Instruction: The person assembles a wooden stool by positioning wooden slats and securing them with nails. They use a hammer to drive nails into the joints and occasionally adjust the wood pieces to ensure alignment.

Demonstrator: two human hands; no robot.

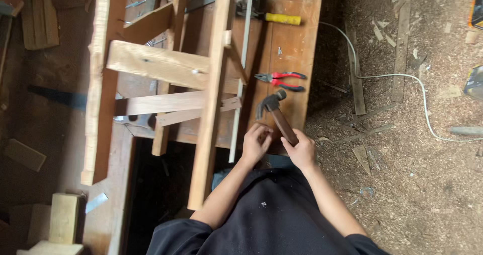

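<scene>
My right hand (302,152) grips the brown wooden handle of a claw hammer (274,109), whose dark metal head points away from me over the workbench (297,48). My left hand (255,143) is curled just left of the handle, fingers bent together near the bench's front edge; whether it pinches something small I cannot tell. A wooden frame (166,68) of nailed planks lies across the bench to the left of both hands.
Red-handled pliers (279,80) lie on the bench beyond the hammer. A yellow-handled tool (282,19) rests at the far end. A white cable (402,76) runs over the sawdust-covered floor on the right. Wood offcuts (63,217) sit at lower left.
</scene>
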